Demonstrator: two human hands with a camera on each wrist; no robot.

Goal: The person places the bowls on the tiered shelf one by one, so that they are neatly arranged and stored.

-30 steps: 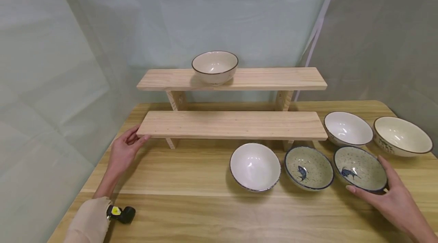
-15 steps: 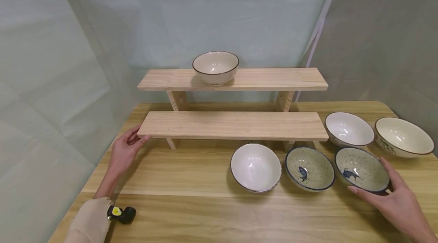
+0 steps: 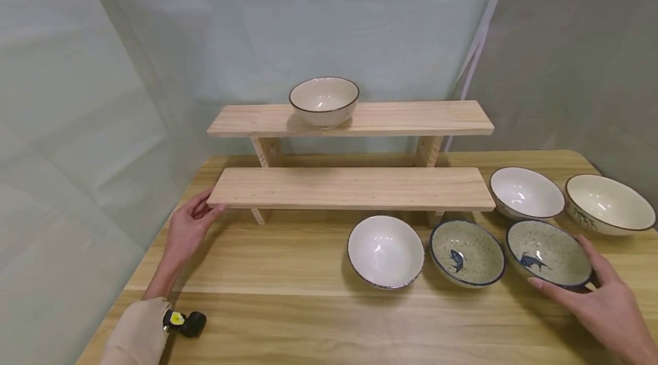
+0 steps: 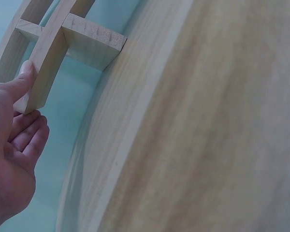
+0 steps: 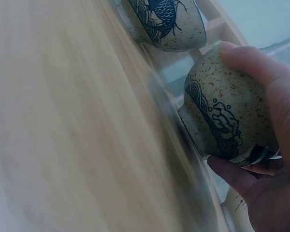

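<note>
Left hand pinches wooden rack at lower left. Right hand grips outer fish bowl, front-right of rack; bowl edged slightly rightward over last second. Handling seems barely begun. Brown-rimmed bowl tops rack.

Right fingers holding speckled bowl, left fingers pinching shelf

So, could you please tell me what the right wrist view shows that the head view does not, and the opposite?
Right wrist only: the blue design on the outer wall of the held bowl.
Head only: the blue fish inside that bowl, and the left hand gripping the lower shelf.
Both: the right hand holding the bowl, and the wooden table.
</note>
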